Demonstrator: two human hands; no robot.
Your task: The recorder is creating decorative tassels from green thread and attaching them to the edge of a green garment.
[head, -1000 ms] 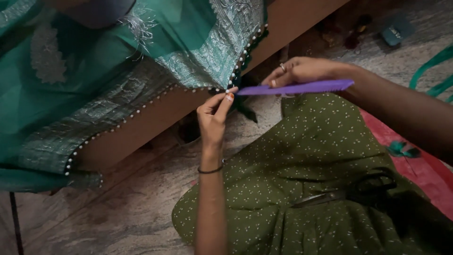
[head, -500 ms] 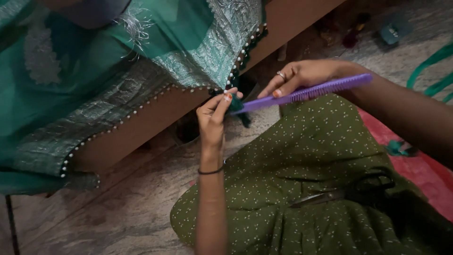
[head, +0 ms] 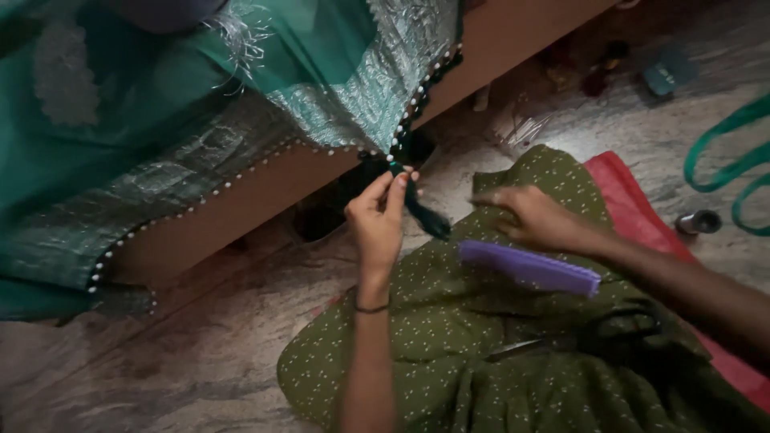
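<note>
Below the corner of the green cloth (head: 200, 104), where its bead-trimmed edge (head: 417, 96) comes down to a point, the left hand (head: 375, 218) pinches a dark green tassel (head: 421, 210) between thumb and fingertips. The tassel hangs from that corner and trails down to the right of the hand, its lower end dark and bushy. A thin dark bangle (head: 371, 309) circles the left wrist.

Just to the right, the right hand (head: 533, 218) is blurred; its fingers are curled and reach toward the tassel's lower end, but I cannot tell whether they grip anything. A purple comb (head: 529, 267) lies loose on the lap, just below that hand, resting on the olive dotted garment (head: 481, 353) and not held. A pair of dark scissors (head: 585, 341) lies further down on the same lap.

The green cloth drapes over a wooden board (head: 265, 208) that runs slantwise across the view. Under the lap, a red mat (head: 634, 208) shows at the right, on the mottled stone floor (head: 160, 369). Farther right on the floor stand a small dark spool (head: 698, 222) and a looping green strap (head: 726, 152), well apart from both hands.
</note>
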